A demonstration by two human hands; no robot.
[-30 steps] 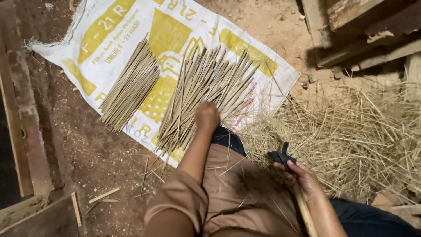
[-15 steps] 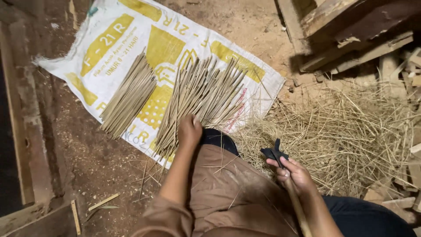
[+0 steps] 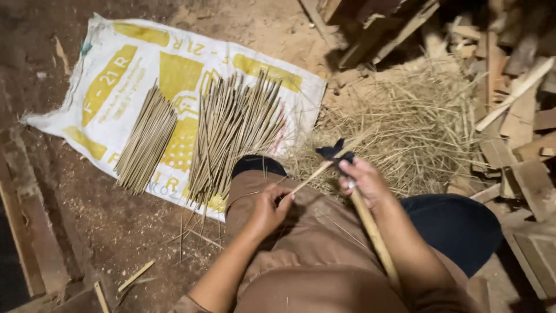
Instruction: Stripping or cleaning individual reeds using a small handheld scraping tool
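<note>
Over the bent knee: thin bamboo splint point(image 3: 315, 174), pinched at near end by left hand point(image 3: 267, 210), far end against dark blade point(image 3: 335, 152). Right hand point(image 3: 365, 184) closed around blade's long wooden handle point(image 3: 373, 235). Beyond knee, on printed sack point(image 3: 116, 75) spread over dirt floor: two bundles of finished sticks point(image 3: 147, 139). Shavings heap point(image 3: 417, 127) to the right. Risk, judged: blade edge close to right-hand fingers; slip likely if splint twists or grain catches. Possible snapping of thin splint under excess pressure.

The left hand point(image 3: 267, 210) rests curled over the thigh, fingers pinched closed; the right hand point(image 3: 364, 181) is clenched just beside it, both forearms reaching forward over the lap
</note>
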